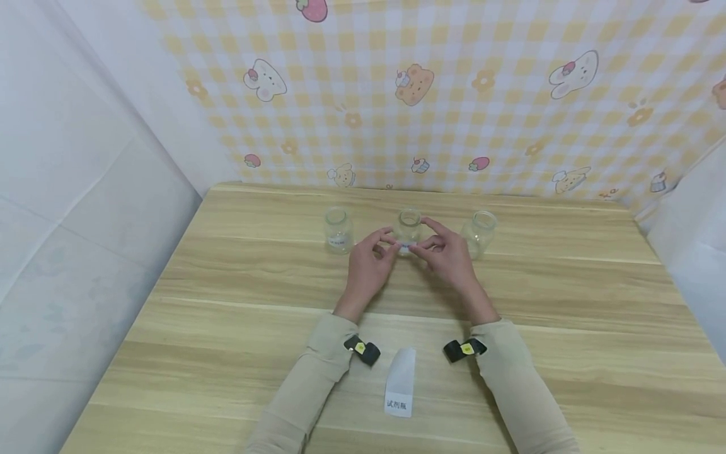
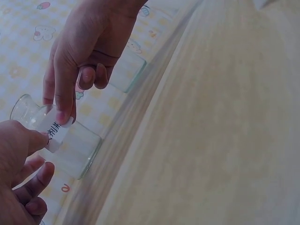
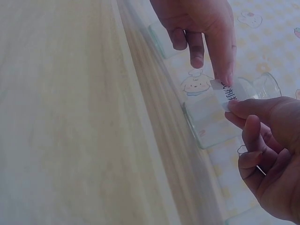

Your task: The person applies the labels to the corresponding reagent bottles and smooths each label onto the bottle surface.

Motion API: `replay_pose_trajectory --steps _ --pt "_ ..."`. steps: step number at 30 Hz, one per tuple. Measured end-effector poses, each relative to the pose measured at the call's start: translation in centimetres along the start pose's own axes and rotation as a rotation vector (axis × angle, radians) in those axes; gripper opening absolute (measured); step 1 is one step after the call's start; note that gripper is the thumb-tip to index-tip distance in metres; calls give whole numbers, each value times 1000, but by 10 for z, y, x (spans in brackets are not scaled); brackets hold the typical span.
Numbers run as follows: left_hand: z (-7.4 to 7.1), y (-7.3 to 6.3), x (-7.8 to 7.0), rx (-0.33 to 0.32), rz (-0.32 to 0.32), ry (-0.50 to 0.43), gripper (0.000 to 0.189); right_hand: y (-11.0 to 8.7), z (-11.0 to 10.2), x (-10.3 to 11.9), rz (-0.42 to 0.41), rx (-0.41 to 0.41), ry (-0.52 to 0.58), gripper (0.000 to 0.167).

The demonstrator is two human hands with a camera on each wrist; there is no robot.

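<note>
A small white label (image 1: 405, 245) with black handwriting is in front of the middle glass jar (image 1: 409, 217), which stands upright and open-topped. My left hand (image 1: 367, 261) pinches the label's left end between thumb and finger. At the other end, my right hand (image 1: 450, 255) pinches it with thumb and index finger. In the left wrist view the label (image 2: 53, 132) overlaps the jar's side (image 2: 79, 147), thumbs close to the writing. The right wrist view shows the label (image 3: 221, 93) between the fingertips of both hands.
Another glass jar (image 1: 338, 230), with a white label on its front, stands to the left. A third jar (image 1: 479, 233) stands right, partly behind my right hand. Nearer me on the wooden table (image 1: 227, 353) lies a paper strip (image 1: 401, 372) bearing a written label. A patterned cloth (image 1: 454, 126) hangs behind.
</note>
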State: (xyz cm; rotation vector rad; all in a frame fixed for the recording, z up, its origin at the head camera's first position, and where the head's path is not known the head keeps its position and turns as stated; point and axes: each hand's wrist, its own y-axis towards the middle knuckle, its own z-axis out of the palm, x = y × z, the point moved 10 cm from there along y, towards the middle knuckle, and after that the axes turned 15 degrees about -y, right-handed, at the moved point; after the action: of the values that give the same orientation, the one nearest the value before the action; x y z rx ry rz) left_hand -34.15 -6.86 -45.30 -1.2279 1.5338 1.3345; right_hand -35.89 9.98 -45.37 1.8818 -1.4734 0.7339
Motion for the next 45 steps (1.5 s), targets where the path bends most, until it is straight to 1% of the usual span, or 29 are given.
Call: replay_pose_trajectory --steps 7,12,23,45 --pt "-1 -1 1 -4 -15 -10 8 -1 1 0 14 5 17 63" --pt "-1 -1 1 -10 -5 -2 9 -1 1 1 15 6 14 64" --pt "-2 0 1 -16 -3 -8 11 -1 -1 3 8 18 -13 64" --pt "-2 -1 3 -38 -29 -40 9 -1 0 3 25 39 -37 63"
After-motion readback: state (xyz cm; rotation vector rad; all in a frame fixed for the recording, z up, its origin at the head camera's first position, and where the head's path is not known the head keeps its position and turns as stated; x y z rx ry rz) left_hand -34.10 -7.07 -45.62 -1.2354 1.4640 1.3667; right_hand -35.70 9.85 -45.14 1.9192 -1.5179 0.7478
